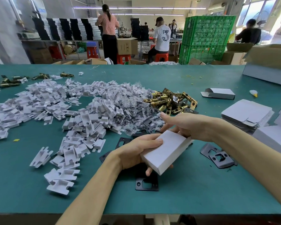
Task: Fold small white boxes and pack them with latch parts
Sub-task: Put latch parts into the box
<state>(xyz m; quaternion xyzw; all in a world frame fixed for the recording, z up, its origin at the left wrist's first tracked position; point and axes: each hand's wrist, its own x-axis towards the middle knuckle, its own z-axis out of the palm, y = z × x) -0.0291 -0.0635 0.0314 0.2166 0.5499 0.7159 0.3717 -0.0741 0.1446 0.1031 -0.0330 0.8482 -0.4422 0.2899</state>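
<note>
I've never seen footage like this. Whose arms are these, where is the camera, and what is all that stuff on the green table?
There is no machine here. These are a person's two bare hands, filmed by one wide-angle camera worn on their head, looking forward and down.

The left hand grips a small white box, with the thumb on top and the fingers underneath. The right hand is at the box's far end, but I cannot tell whether it pinches a flap there.

On the green table lie:
- a big pile of white inserts
- clear bagged parts
- brass latches
- black plates
- a stack of flat box blanks, at the right
</note>
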